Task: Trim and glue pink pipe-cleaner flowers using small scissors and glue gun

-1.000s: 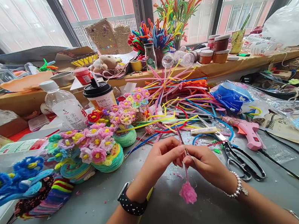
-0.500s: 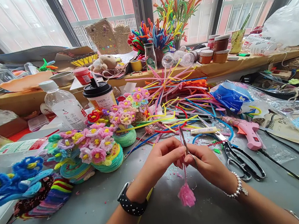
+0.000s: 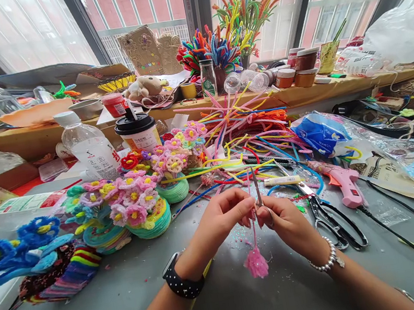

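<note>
My left hand [image 3: 236, 209] pinches a thin pink pipe cleaner stem [image 3: 255, 231], with its fluffy pink flower head [image 3: 256, 263] hanging below over the grey table. In my right hand [image 3: 281, 216] is a small pair of scissors [image 3: 257, 189], held by the handles with the blades pointing up and away from me. The blades stand right beside the stem and close to my left fingertips. Whether they touch the stem, I cannot tell. My fingers hide part of the handles.
Pipe cleaner flowers [image 3: 135, 199] in round pots stand at the left, near a plastic bottle [image 3: 89, 148] and a lidded cup [image 3: 137, 132]. Loose pipe cleaners [image 3: 245, 122] pile up behind my hands. Large scissors [image 3: 332, 224] and a pink glue gun [image 3: 340, 180] lie at the right.
The flower head has risen slightly and swung a little left. The scissors have shifted slightly right, and their blades now stand a bit apart from the upper stem.
</note>
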A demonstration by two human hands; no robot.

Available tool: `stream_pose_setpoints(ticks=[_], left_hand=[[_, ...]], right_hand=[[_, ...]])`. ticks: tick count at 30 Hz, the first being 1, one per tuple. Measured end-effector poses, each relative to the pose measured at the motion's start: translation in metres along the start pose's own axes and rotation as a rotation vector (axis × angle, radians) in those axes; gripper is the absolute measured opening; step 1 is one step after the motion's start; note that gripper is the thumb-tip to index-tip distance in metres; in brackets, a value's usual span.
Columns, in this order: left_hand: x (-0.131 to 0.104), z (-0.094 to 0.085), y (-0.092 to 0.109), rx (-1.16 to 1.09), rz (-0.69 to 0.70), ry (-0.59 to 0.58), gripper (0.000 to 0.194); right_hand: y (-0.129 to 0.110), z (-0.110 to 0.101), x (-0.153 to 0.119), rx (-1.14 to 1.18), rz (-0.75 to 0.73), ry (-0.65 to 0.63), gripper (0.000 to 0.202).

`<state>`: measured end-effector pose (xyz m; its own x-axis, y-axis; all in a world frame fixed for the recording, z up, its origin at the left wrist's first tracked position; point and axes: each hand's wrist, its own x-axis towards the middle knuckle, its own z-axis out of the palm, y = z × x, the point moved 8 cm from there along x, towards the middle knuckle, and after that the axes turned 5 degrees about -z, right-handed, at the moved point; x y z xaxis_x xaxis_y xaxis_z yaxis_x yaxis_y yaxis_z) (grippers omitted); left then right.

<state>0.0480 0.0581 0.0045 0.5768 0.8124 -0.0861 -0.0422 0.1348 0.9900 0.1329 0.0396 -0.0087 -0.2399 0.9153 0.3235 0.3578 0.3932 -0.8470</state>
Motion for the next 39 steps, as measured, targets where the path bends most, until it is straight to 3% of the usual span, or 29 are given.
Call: stream_pose_setpoints(ticks=[6,16,23,29,33,36,39], left_hand=[[0.0,-0.009,0.003,0.033,0.021,0.1,0.019],[0.001,0.001,-0.009,0.131,-0.105,-0.01,0.024],[0.003,0.003,-0.014,0.105,-0.134,-0.05,0.021],[0.001,0.009,-0.017,0.115,-0.144,-0.129,0.021],[0.001,0.013,-0.021,0.093,-0.17,-0.174,0.02],[0.001,0.011,-0.019,0.078,-0.162,-0.142,0.02],[0.001,0.004,-0.013,0.059,-0.133,-0.04,0.022]], right_hand=[[0.002,-0.003,0.001,0.113,0.043,0.045,0.053],[0.026,-0.017,-0.005,0.519,0.266,0.293,0.032],[0.025,-0.015,-0.004,0.694,0.322,0.322,0.029],[0.028,-0.035,-0.005,0.705,0.257,0.473,0.03],[0.027,-0.041,-0.004,0.673,0.226,0.504,0.028],[0.026,-0.043,-0.006,0.614,0.219,0.529,0.03],[0.024,-0.043,-0.009,0.523,0.183,0.532,0.035]])
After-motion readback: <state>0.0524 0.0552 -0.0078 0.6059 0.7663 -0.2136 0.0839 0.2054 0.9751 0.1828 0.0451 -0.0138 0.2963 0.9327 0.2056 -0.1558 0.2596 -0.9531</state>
